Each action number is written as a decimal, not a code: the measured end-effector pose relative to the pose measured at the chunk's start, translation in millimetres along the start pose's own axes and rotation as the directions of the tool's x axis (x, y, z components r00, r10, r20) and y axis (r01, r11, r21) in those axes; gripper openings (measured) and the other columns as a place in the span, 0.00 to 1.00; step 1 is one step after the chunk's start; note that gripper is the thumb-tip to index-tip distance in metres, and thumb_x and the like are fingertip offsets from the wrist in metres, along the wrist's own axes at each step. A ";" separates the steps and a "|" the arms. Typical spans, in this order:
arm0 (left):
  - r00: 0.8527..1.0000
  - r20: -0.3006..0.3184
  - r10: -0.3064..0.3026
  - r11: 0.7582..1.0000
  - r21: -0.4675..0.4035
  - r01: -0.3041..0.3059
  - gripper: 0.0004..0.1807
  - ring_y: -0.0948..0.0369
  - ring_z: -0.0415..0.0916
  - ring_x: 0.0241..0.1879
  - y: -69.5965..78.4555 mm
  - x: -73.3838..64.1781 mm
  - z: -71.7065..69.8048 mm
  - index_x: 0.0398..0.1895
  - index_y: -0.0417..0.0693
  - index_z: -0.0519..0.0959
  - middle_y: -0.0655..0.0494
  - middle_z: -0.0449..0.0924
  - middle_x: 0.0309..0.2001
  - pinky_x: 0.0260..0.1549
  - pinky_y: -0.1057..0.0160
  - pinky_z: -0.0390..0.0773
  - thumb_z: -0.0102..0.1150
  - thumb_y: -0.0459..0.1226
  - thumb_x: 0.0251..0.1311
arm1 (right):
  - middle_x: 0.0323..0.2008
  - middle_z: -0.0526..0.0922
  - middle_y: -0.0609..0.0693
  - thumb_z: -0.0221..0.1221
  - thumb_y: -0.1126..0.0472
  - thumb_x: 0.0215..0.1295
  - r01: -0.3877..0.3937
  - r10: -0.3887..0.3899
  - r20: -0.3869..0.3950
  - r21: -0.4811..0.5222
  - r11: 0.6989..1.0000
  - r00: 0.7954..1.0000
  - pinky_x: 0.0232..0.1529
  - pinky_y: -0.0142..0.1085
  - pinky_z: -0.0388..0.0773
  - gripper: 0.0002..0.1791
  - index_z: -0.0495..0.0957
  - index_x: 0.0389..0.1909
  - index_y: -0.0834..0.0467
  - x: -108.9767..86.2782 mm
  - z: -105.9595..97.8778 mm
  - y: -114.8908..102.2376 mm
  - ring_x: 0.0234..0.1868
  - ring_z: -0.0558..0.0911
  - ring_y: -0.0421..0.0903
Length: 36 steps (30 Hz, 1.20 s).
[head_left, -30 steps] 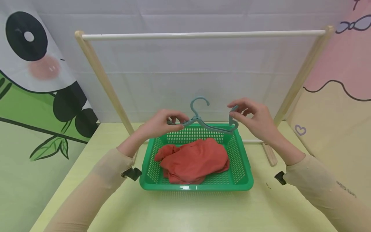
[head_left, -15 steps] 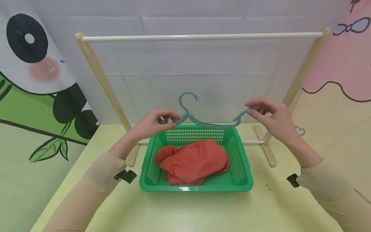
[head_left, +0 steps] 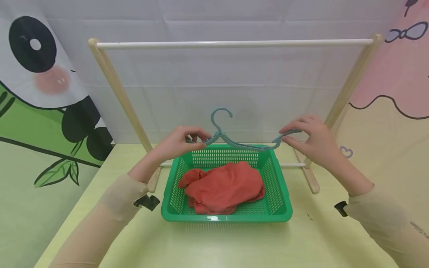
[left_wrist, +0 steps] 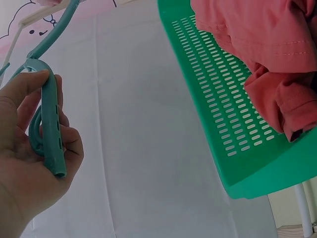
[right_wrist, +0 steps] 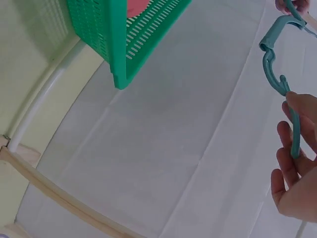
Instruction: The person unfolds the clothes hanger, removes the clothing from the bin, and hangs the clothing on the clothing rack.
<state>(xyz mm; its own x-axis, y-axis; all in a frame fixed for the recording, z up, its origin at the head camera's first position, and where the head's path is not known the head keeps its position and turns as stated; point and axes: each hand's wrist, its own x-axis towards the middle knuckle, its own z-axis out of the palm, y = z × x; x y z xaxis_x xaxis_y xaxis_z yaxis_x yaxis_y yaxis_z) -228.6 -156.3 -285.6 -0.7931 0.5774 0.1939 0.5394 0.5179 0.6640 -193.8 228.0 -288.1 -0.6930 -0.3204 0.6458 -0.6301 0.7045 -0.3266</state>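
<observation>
Teal folding hanger (head_left: 242, 146): left hand (head_left: 179, 143) grips its 9 o'clock arm, right hand (head_left: 314, 139) has the 3 o'clock end pinched.

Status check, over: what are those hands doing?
Left hand and right hand both gripping teal hanger, hook up. Hanger bare, off the clothes rack. Red garment in green basket. Nothing seen in the way.

The hanger (head_left: 241, 146) is smooth plastic with a slight sheen, the basket (head_left: 187, 218) glossy plastic, the garment (head_left: 226, 188) matt cloth. The posts (head_left: 117, 87) are wood; the rail (head_left: 234, 44) looks glossy, metal or plastic, hard to tell.
</observation>
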 end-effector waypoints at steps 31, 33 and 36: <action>1.000 -0.013 0.010 1.000 -0.015 -0.010 0.12 0.57 0.70 0.36 8.1 2.1 -3.9 0.49 0.51 0.84 0.53 0.84 0.40 0.35 0.62 0.73 0.63 0.33 0.62 | 0.32 0.79 0.53 0.68 0.70 0.57 -0.019 0.020 0.095 -0.009 1.000 0.995 0.43 0.42 0.63 0.06 0.83 0.33 0.56 -6.7 15.9 -4.1 0.39 0.72 0.50; 1.000 -0.019 0.012 1.000 -0.021 -0.012 0.13 0.57 0.70 0.37 7.4 2.8 -4.2 0.49 0.51 0.84 0.54 0.84 0.41 0.36 0.61 0.73 0.63 0.33 0.62 | 0.33 0.79 0.53 0.67 0.69 0.59 -0.047 0.045 0.110 0.020 0.999 0.993 0.43 0.41 0.63 0.06 0.83 0.35 0.57 -8.3 14.9 -3.1 0.40 0.71 0.48; 1.000 -0.026 0.010 0.999 -0.031 -0.010 0.13 0.57 0.71 0.37 4.5 3.9 -3.5 0.50 0.51 0.84 0.54 0.85 0.43 0.38 0.61 0.74 0.63 0.33 0.63 | 0.33 0.78 0.51 0.66 0.69 0.60 -0.086 0.078 0.124 0.057 0.995 0.989 0.42 0.38 0.64 0.05 0.82 0.36 0.57 -10.8 14.7 -0.6 0.39 0.69 0.45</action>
<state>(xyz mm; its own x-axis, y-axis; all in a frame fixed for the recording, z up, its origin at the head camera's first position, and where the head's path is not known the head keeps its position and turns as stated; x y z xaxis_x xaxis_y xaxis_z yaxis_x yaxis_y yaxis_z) -230.2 -153.9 -279.3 -0.7950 0.5656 0.2191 0.5387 0.4923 0.6837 -191.1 221.7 -305.0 -0.7783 -0.3400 0.5279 -0.5872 0.6921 -0.4198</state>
